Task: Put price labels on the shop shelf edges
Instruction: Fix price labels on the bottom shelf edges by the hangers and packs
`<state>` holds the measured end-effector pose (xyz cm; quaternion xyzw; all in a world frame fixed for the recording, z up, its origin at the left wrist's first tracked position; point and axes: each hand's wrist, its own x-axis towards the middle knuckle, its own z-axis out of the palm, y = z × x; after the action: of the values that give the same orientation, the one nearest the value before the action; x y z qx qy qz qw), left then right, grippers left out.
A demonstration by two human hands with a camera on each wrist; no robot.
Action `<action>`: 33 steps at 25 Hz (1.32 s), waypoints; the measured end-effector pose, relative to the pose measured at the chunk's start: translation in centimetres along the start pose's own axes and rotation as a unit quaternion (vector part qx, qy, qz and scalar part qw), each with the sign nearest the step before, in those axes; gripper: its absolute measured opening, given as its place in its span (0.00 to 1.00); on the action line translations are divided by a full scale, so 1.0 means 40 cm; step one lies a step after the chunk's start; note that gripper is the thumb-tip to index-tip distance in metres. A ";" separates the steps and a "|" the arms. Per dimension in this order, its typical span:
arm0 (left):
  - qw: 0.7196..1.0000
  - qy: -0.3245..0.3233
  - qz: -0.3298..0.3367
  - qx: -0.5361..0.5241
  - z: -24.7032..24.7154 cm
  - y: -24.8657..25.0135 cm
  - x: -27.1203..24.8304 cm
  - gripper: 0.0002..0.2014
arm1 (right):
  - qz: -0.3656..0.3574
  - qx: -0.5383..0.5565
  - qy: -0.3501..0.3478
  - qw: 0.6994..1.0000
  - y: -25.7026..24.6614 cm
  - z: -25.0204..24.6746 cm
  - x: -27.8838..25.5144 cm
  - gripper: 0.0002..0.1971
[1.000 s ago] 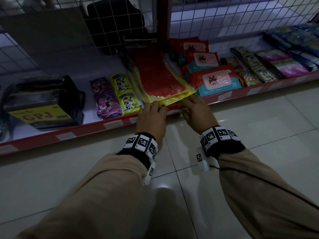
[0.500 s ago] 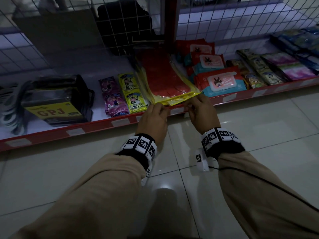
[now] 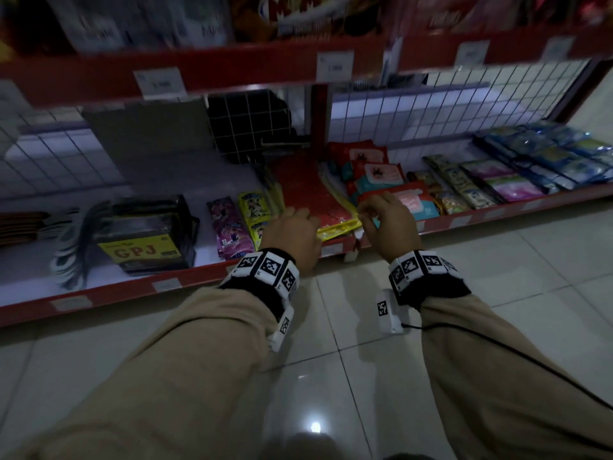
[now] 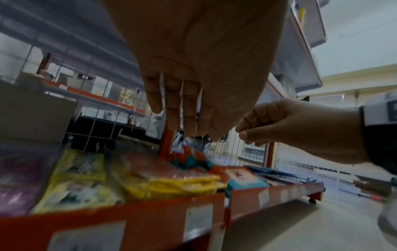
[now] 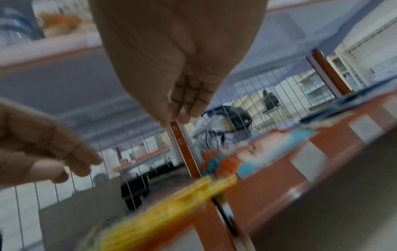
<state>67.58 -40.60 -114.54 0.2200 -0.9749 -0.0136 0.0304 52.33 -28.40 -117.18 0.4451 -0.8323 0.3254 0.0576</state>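
Note:
The red bottom shelf edge carries several pale price labels; one label sits just below my hands, and shows as a blurred label in the left wrist view. My left hand hovers over the yellow-and-red packs with straight, relaxed fingers and holds nothing. My right hand hovers beside it, off the shelf edge. Its thumb and fingertips are pinched together, and nothing shows between them. An upper red shelf edge bears larger white labels.
Wet-wipe packs and sachet rows lie right of my hands. Purple and yellow packs and a black GPJ bundle lie to the left. A wire grid backs the shelf. Tiled floor runs below.
Both hands have lifted off the bottom shelf edge and now hover above the packs. The head view has tilted up, so the upper shelf edge shows.

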 end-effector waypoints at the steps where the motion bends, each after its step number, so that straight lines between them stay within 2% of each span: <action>1: 1.000 0.014 0.009 0.001 -0.047 0.002 0.011 0.18 | -0.008 -0.004 0.011 1.000 -0.026 -0.030 0.016 0.06; 4: 0.996 0.068 0.052 0.009 -0.198 0.010 0.050 0.17 | -0.035 -0.015 0.040 0.998 -0.106 -0.132 0.078 0.07; 9: 0.983 0.151 0.102 -0.008 -0.425 0.011 0.094 0.16 | -0.039 -0.030 0.093 0.994 -0.229 -0.314 0.180 0.07; 14: 0.973 0.185 0.137 -0.032 -0.534 -0.008 0.120 0.15 | -0.004 -0.096 0.086 0.992 -0.283 -0.412 0.223 0.05; 17: 0.967 0.192 0.153 -0.060 -0.539 -0.015 0.136 0.17 | 0.031 -0.105 0.080 0.991 -0.266 -0.424 0.224 0.05; 20: 0.964 0.206 0.155 -0.064 -0.504 0.002 0.159 0.20 | 0.029 -0.107 0.093 0.989 -0.216 -0.420 0.220 0.06; 24: 0.965 0.208 0.154 -0.044 -0.435 0.075 0.230 0.20 | 0.018 -0.118 0.105 0.987 -0.097 -0.437 0.240 0.11; 27: 0.957 0.256 0.134 -0.001 -0.406 0.168 0.305 0.20 | 0.013 -0.120 0.155 0.980 0.007 -0.477 0.278 0.13; 30: 0.943 0.315 0.098 0.043 -0.386 0.253 0.370 0.24 | -0.040 -0.145 0.185 0.971 0.093 -0.503 0.319 0.10; 33: 0.926 0.371 0.056 0.034 -0.371 0.306 0.437 0.24 | -0.144 -0.153 0.228 0.951 0.166 -0.499 0.358 0.08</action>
<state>47.54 -37.25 -98.33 0.1556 -0.9047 0.1040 0.3828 34.72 -24.02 -99.30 0.4595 -0.7641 0.2750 0.3598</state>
